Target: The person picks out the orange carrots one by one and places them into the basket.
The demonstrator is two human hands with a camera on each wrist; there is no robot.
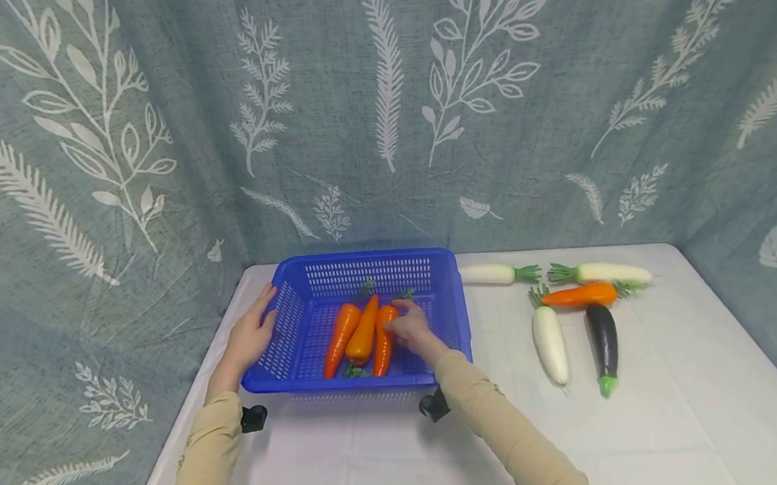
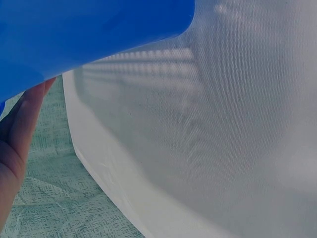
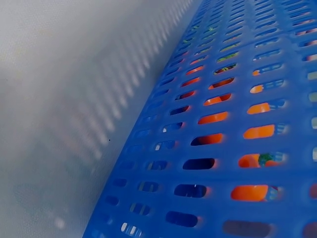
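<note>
Three orange carrots lie side by side in a blue plastic basket (image 1: 378,384): a left carrot (image 1: 343,339), a middle carrot (image 1: 365,331) and a right carrot (image 1: 382,343). My right hand (image 1: 413,326) reaches in over the right wall, its thumb and fingers curled about the thick upper end of the right carrot. The left hand (image 1: 249,338) is at the basket's left side, fingers extended along the rim. In the left wrist view, its fingers (image 2: 29,116) meet the underside of the blue rim. Through the slots, the right wrist view shows orange carrot (image 3: 259,131) pieces.
Right of the basket on the white table (image 1: 659,434) lie a white radish (image 1: 488,274), another white radish (image 1: 612,273), a third white radish (image 1: 550,345), a carrot (image 1: 580,295) and a dark eggplant (image 1: 602,338). A patterned curtain (image 1: 353,125) hangs behind the table.
</note>
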